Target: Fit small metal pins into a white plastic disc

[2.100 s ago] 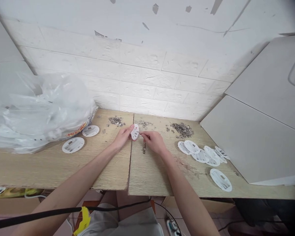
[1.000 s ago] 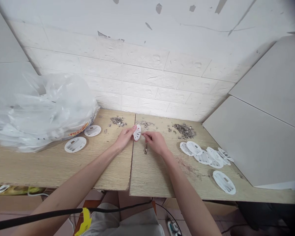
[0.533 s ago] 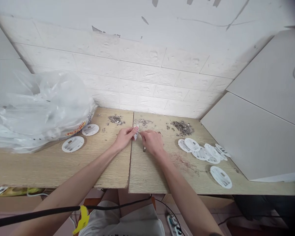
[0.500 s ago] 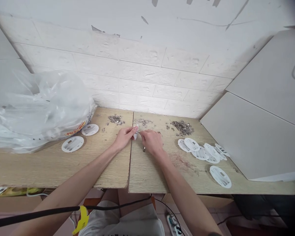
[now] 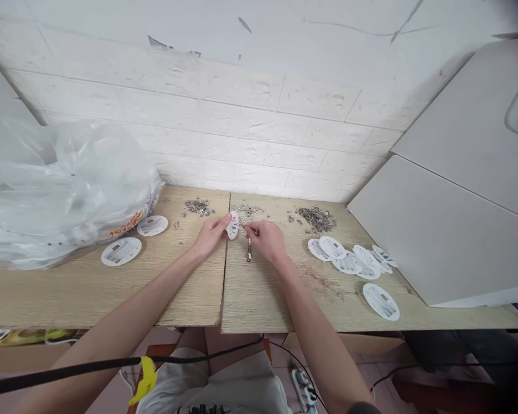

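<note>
Background: white brick-pattern wall (image 5: 242, 115) with flaking patches fills the upper frame. Below it, a wood-grain tabletop (image 5: 112, 287) of two boards, seam down the middle of the frame.

Left of frame: one large clear plastic bag (image 5: 64, 190), bulging, lying on the table against the wall. White pieces show through the film; contents cannot be counted. Red-and-yellow print on its lower right edge.

Just right of the bag: two white discs (image 5: 121, 251) lying flat and apart from each other, each with rectangular slots.

Centre, near the wall: three heaps of small grey metal bits (image 5: 316, 218), the first left of the seam, the second just right of it, the third and largest further right.

Centre: left hand (image 5: 207, 236), thumb and fingers pinched on the edge of one white disc (image 5: 232, 225). The held disc is raised off the table and tilted on edge, just right of the seam; it is a round white plastic piece with slots facing the right hand.

Right hand (image 5: 265, 240), fingers curled close, fingertips at the disc face. Whether they pinch a small part cannot be told. A thin dark metal tool (image 5: 249, 251) shows at this hand's left edge, pointing toward the near table edge.

Right of frame: about seven more discs (image 5: 349, 261) in an overlapping cluster, one (image 5: 380, 301) alone nearer the table edge. Grey panels (image 5: 449, 230) stand at far right.
</note>
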{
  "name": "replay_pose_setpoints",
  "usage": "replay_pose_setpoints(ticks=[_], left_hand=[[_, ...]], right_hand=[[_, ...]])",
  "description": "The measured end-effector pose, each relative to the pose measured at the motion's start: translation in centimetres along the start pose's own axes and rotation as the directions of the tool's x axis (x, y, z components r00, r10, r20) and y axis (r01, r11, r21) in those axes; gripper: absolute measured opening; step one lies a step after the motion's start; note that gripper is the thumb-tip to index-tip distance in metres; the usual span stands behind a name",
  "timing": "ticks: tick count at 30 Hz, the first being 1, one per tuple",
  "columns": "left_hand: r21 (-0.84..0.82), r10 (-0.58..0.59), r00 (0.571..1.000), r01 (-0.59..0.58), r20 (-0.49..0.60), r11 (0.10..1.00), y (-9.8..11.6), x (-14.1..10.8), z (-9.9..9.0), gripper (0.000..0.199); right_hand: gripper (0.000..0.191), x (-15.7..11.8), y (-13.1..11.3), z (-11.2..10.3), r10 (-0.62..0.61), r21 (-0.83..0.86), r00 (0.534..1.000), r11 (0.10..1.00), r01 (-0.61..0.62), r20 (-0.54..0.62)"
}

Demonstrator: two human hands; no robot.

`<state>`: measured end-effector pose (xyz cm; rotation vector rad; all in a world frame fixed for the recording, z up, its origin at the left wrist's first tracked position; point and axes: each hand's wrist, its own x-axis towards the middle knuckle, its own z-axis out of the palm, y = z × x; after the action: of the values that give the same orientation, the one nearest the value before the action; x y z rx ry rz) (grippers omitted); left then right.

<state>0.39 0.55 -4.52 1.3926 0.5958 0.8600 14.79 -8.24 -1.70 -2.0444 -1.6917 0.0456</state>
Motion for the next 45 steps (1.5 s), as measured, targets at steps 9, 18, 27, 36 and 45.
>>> replay_pose_setpoints(ticks=[9,18,27,36,45], left_hand=[[0.003,0.008,1.0,-0.008,0.005,1.0,0.11,-0.07,0.23,0.057],[0.01,0.014,1.0,-0.014,0.014,1.0,0.16,-0.04,0.26,0.057],[0.007,0.011,1.0,-0.011,0.002,1.0,0.09,-0.06,0.25,0.056],[0.015,0.028,1.0,-0.029,0.013,0.999,-0.27,0.07,0.05,0.053],[0.114,0.075,0.997,-0.078,0.03,0.99,-0.14,-0.24,0.29,0.051]], right_hand=[[0.027,-0.01,-0.1,0.03,-0.006,-0.001,1.0,1.0,0.006,0.002],[0.026,-0.02,-0.26,-0.07,-0.008,0.011,1.0,1.0,0.008,0.021],[0.028,0.08,0.11,0.22,-0.021,0.037,0.999,0.999,0.019,0.039],[0.027,0.11,0.19,0.24,-0.033,0.065,0.999,0.997,0.03,0.036],[0.029,-0.17,-0.49,0.05,-0.036,-0.03,0.999,0.999,0.037,0.028]])
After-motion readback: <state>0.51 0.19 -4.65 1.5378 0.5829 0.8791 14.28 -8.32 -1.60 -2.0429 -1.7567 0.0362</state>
